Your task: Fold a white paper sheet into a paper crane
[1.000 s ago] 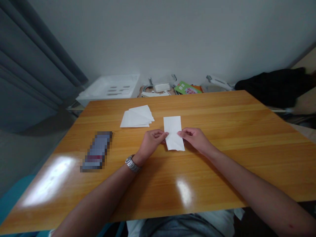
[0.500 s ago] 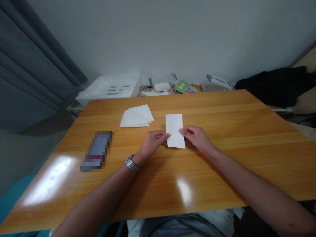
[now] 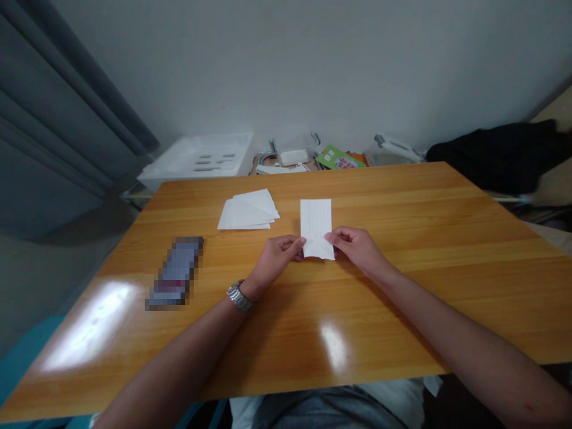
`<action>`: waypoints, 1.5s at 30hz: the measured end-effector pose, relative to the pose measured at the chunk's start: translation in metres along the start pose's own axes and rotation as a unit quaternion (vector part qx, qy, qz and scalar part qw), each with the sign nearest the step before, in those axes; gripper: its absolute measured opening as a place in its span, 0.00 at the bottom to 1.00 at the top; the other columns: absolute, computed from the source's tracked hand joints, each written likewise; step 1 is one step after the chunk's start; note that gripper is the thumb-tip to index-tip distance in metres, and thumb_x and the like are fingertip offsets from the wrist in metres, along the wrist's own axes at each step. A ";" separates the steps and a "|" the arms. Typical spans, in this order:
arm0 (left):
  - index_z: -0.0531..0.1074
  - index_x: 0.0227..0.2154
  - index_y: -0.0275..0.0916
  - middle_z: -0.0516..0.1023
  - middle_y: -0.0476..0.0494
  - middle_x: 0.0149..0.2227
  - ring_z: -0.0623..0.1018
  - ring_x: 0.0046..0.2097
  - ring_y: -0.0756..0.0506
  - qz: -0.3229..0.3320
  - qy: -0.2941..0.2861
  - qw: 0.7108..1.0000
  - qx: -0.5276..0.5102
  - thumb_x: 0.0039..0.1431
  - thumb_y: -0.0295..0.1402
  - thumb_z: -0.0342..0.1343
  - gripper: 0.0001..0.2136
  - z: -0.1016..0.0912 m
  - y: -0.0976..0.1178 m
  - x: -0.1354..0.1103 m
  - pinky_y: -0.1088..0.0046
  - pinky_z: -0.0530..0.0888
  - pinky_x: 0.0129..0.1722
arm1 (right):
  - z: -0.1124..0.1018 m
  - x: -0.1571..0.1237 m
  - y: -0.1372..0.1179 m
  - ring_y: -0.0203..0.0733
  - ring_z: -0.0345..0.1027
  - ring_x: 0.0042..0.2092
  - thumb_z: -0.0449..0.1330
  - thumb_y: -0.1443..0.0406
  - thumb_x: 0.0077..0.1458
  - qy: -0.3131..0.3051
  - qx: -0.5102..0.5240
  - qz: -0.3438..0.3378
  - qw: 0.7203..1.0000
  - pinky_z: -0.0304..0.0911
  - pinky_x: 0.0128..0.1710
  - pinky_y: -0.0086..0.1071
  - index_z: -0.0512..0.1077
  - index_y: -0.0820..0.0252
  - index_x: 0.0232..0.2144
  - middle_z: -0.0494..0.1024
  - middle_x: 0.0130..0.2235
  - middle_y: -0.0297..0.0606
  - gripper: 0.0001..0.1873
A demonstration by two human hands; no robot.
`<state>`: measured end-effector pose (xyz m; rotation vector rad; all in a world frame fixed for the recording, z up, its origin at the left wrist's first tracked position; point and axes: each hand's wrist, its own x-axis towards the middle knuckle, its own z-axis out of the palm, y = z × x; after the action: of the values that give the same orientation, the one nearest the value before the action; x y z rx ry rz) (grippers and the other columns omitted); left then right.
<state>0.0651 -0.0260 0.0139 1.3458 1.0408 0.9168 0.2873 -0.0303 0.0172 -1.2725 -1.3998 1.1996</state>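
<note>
A small white sheet of paper (image 3: 316, 223) is held between my two hands over the middle of the table. Its lower edge looks uneven, and faint creases run along it. My left hand (image 3: 281, 253), with a metal watch (image 3: 240, 296) on the wrist, pinches the lower left edge between thumb and fingers. On the opposite edge, my right hand (image 3: 355, 245) pinches the paper the same way. The fingers behind the sheet are partly hidden. A few more white sheets (image 3: 248, 211) lie overlapping to the left, beyond my left hand.
A blurred-out dark phone-like object (image 3: 176, 271) lies on the wooden table (image 3: 424, 226) at left. Behind the far edge are a white tray (image 3: 196, 158), a green booklet (image 3: 335, 156) and assorted items. Black cloth (image 3: 496, 155) lies at the right; a grey curtain (image 3: 58, 107) hangs left.
The paper has shifted slightly away from me, so my fingers now grip it nearer its lower edge. Both hands stay in almost the same place.
</note>
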 end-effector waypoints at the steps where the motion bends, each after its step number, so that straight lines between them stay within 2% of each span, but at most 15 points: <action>1: 0.78 0.29 0.35 0.82 0.44 0.30 0.81 0.32 0.48 -0.001 -0.005 1.000 0.006 0.59 0.50 0.62 0.19 0.000 0.000 0.000 0.74 0.78 0.36 | 0.000 0.000 0.000 0.40 0.69 0.29 0.67 0.45 0.50 0.006 0.003 0.001 1.000 0.65 0.29 0.33 0.76 0.60 0.27 0.78 0.28 0.36 0.24; 7: 0.78 0.31 0.35 0.83 0.43 0.30 0.81 0.31 0.48 -0.014 -0.006 1.000 0.015 0.57 0.47 0.65 0.17 0.000 -0.002 0.000 0.76 0.76 0.33 | 0.000 0.000 0.000 0.40 0.70 0.29 0.67 0.45 0.49 0.012 0.019 0.007 1.000 0.67 0.30 0.33 0.77 0.61 0.28 0.79 0.29 0.37 0.24; 13: 0.78 0.32 0.34 0.82 0.44 0.27 0.81 0.29 0.49 -0.015 0.029 0.999 0.019 0.58 0.45 0.65 0.16 0.000 0.000 0.000 0.78 0.75 0.31 | 0.002 -0.002 -0.003 0.38 0.70 0.30 0.66 0.46 0.52 -0.039 0.028 0.013 0.999 0.68 0.32 0.32 0.76 0.61 0.29 0.79 0.29 0.36 0.22; 17: 0.78 0.32 0.35 0.83 0.44 0.28 0.82 0.30 0.48 -0.006 0.038 0.999 0.018 0.58 0.45 0.65 0.16 0.000 -0.002 0.001 0.76 0.76 0.32 | 0.002 -0.002 -0.005 0.38 0.69 0.28 0.67 0.47 0.51 -0.034 0.006 0.006 0.999 0.66 0.31 0.32 0.75 0.60 0.27 0.77 0.26 0.35 0.22; 24: 0.77 0.33 0.34 0.85 0.40 0.34 0.82 0.33 0.49 -0.003 -0.013 1.000 0.015 0.60 0.45 0.63 0.16 0.001 0.002 -0.002 0.75 0.78 0.36 | 0.000 0.001 -0.001 0.38 0.68 0.28 0.67 0.47 0.50 0.005 0.015 -0.001 1.000 0.65 0.30 0.32 0.76 0.61 0.28 0.77 0.26 0.35 0.22; 29: 0.75 0.31 0.34 0.84 0.40 0.31 0.81 0.29 0.49 -0.010 0.002 1.000 0.026 0.59 0.44 0.64 0.16 0.003 0.007 -0.003 0.76 0.78 0.32 | 0.001 0.001 0.000 0.38 0.68 0.28 0.66 0.47 0.52 0.008 -0.002 -0.013 1.000 0.64 0.30 0.32 0.76 0.61 0.29 0.77 0.26 0.34 0.22; 34: 0.73 0.27 0.36 0.79 0.45 0.22 0.78 0.24 0.49 0.005 0.035 0.993 0.114 0.66 0.49 0.54 0.21 0.003 0.010 -0.007 0.76 0.75 0.26 | -0.005 0.004 0.007 0.39 0.68 0.28 0.62 0.48 0.57 0.002 -0.047 -0.037 0.998 0.63 0.30 0.31 0.77 0.61 0.32 0.78 0.28 0.35 0.21; 37: 0.74 0.30 0.37 0.77 0.48 0.21 0.76 0.24 0.49 0.079 0.080 0.970 0.216 0.70 0.47 0.49 0.21 -0.002 0.011 -0.008 0.75 0.72 0.26 | -0.011 0.007 0.012 0.43 0.73 0.34 0.60 0.50 0.61 -0.012 -0.111 -0.058 0.992 0.64 0.34 0.33 0.80 0.61 0.37 0.82 0.35 0.39 0.20; 39: 0.75 0.33 0.37 0.78 0.46 0.26 0.77 0.29 0.48 0.155 0.092 0.932 0.314 0.70 0.43 0.50 0.17 -0.006 0.012 -0.007 0.73 0.74 0.31 | -0.015 0.008 0.013 0.45 0.75 0.38 0.59 0.52 0.62 -0.023 -0.162 -0.067 0.984 0.65 0.37 0.34 0.81 0.60 0.40 0.84 0.39 0.40 0.19; 42: 0.76 0.42 0.38 0.81 0.40 0.40 0.79 0.43 0.43 0.272 0.030 0.873 0.403 0.69 0.36 0.52 0.10 -0.010 0.012 -0.004 0.64 0.76 0.46 | -0.018 0.009 0.014 0.45 0.76 0.38 0.57 0.55 0.65 -0.046 -0.234 -0.085 0.967 0.65 0.38 0.34 0.81 0.59 0.41 0.84 0.39 0.41 0.17; 45: 0.76 0.49 0.39 0.77 0.37 0.54 0.76 0.55 0.41 0.324 -0.071 0.836 0.437 0.70 0.35 0.52 0.12 -0.013 0.009 -0.002 0.59 0.73 0.57 | -0.020 0.011 0.014 0.45 0.75 0.38 0.55 0.58 0.67 -0.059 -0.308 -0.123 0.941 0.64 0.38 0.35 0.81 0.59 0.39 0.84 0.39 0.41 0.16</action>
<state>0.0531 -0.0238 0.0236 2.6117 0.9169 0.8013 0.3084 -0.0175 0.0065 -1.3898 -2.0582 0.6897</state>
